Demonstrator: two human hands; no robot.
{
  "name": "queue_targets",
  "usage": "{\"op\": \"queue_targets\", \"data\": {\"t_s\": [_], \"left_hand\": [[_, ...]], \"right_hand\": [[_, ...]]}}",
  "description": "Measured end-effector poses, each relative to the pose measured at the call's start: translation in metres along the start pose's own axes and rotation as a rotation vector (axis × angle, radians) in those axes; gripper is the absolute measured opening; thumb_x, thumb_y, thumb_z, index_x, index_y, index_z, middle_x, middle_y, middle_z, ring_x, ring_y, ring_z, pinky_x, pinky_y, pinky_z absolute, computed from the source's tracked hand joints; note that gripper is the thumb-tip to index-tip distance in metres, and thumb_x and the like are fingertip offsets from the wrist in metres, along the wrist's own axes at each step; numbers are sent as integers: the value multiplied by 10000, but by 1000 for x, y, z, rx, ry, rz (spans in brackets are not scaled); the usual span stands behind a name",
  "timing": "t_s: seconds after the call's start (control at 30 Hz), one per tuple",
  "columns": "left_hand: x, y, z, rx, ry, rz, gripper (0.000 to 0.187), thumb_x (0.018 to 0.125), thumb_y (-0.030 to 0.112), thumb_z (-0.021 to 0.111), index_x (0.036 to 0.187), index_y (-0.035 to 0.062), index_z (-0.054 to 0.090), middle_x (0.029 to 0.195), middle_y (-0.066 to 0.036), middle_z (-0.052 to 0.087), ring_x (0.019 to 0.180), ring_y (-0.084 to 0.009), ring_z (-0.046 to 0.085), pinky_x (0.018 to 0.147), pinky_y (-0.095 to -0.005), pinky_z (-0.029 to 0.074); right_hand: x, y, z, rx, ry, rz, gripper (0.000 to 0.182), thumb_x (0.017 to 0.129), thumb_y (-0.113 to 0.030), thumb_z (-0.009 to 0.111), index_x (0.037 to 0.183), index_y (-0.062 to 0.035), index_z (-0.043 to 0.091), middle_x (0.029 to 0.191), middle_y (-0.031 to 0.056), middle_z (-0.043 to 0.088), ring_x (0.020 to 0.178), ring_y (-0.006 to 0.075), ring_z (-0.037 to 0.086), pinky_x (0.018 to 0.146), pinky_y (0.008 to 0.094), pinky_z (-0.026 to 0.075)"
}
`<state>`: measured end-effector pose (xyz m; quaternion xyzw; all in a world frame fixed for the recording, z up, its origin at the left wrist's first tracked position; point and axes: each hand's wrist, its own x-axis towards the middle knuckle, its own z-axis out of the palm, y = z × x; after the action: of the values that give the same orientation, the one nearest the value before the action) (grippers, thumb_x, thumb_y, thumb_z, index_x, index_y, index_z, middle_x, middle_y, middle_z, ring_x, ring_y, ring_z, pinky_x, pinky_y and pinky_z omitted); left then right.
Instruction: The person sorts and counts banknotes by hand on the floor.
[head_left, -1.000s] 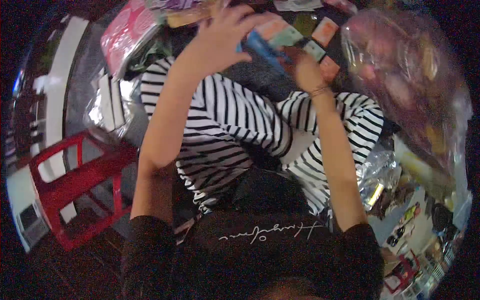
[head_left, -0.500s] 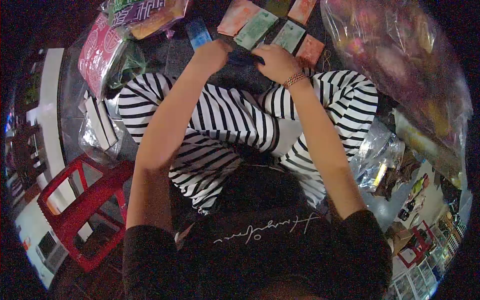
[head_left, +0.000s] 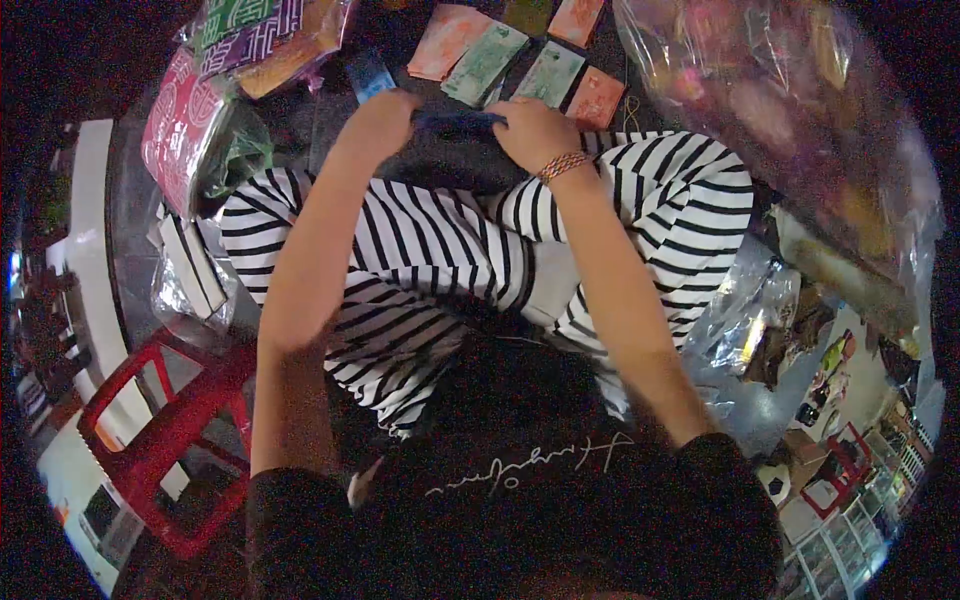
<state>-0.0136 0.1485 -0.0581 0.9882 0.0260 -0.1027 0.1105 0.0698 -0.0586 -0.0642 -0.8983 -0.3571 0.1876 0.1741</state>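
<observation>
A dark blue paper note [head_left: 455, 121] is stretched between my two hands, seen nearly edge-on. My left hand [head_left: 385, 122] grips its left end, with the fingers closed. At the other end, my right hand [head_left: 535, 130] pinches it, a bracelet on that wrist. Just beyond my left hand lies another blue note [head_left: 370, 75] on the dark floor. Stacks of green notes [head_left: 487, 62] and orange-red notes [head_left: 447, 45] sit past the gap between my hands. More green notes [head_left: 552, 72] and orange-red notes [head_left: 597, 97] lie close beyond my right hand.
Pink packets in clear plastic [head_left: 185, 130] stand at the left, with patterned purple packets [head_left: 260, 40] above. A large clear plastic bag [head_left: 780, 110] fills the upper right. A red plastic stool [head_left: 170, 430] is at lower left. My crossed legs in striped trousers [head_left: 430, 235] lie under my arms.
My hands have moved apart, drawing the blue note out straight between them. The whole view has shifted slightly, so the stacks appear farther left.
</observation>
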Motion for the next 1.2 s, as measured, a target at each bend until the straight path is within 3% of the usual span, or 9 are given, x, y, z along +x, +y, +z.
{"op": "queue_targets", "data": {"t_s": [0.1, 0.27, 0.5, 0.6, 0.67, 0.97, 1.0, 1.07, 1.2], "left_hand": [[-7, 1, -11, -71, 3, -78, 300, 689, 82, 554, 982, 32, 593, 946, -206, 598, 885, -336, 583, 786, -427, 462], [-14, 2, 8, -75, 8, -102, 241, 658, 90, 565, 885, 8, 579, 873, -219, 599, 832, -365, 583, 736, -446, 461], [-5, -12, 20, -149, 121, 112, 267, 667, 60, 517, 927, 9, 549, 907, -235, 583, 889, -377, 560, 742, -445, 454], [-1, -19, 27, -58, 35, 145, 281, 681, 53, 521, 959, 18, 536, 968, -239, 570, 936, -378, 544, 780, -438, 448], [3, -3, 13, -63, -284, -146, 495, 712, 108, 596, 1180, 28, 457, 1176, -193, 500, 1076, -325, 498, 920, -370, 407], [10, 7, 18, -105, -361, -166, 541, 729, 114, 587, 1238, 54, 413, 1230, -179, 468, 1155, -311, 439, 986, -370, 355], [11, 3, 24, -107, -360, -166, 541, 729, 114, 587, 1238, 54, 413, 1230, -179, 468, 1155, -311, 439, 986, -370, 355], [9, -4, 35, -192, -179, -72, 421, 672, 63, 581, 1077, 24, 471, 1064, -212, 549, 1027, -363, 512, 858, -415, 425], [8, -3, 30, -224, -211, -84, 405, 675, 80, 580, 1061, 12, 473, 1027, -215, 562, 992, -374, 525, 834, -424, 434]], "right_hand": [[-3, -2, 9, 131, 136, -124, 270, 774, -199, 509, 1007, -139, 632, 1012, 123, 599, 945, 295, 574, 826, 411, 458], [-12, 9, 6, 115, 11, -110, 260, 787, -231, 522, 1014, -157, 626, 1002, 100, 598, 945, 281, 567, 819, 397, 459], [0, 21, 11, 219, 50, -147, 253, 783, -231, 564, 1018, -155, 620, 965, 100, 606, 926, 283, 569, 815, 384, 458], [7, 33, 26, 235, 52, -192, 274, 759, -172, 593, 1031, -143, 616, 996, 122, 600, 950, 287, 565, 836, 375, 450], [5, 37, 26, 248, 6, -161, 299, 749, -152, 602, 1047, -142, 609, 1020, 130, 594, 969, 287, 560, 849, 371, 443], [3, 37, 17, 258, -105, -80, 371, 725, -83, 619, 1088, -154, 579, 1079, 129, 575, 992, 284, 555, 856, 345, 441], [3, 36, 16, 248, -73, -115, 369, 724, -72, 620, 1081, -153, 577, 1061, 129, 580, 970, 286, 565, 840, 345, 448], [1, 36, 13, 280, -72, -100, 345, 722, -57, 614, 1056, -132, 570, 1029, 132, 587, 940, 287, 573, 816, 350, 454], [1, 45, 16, 233, 73, -60, 269, 713, -4, 578, 970, -72, 540, 916, 134, 596, 844, 285, 591, 748, 359, 465]]}}
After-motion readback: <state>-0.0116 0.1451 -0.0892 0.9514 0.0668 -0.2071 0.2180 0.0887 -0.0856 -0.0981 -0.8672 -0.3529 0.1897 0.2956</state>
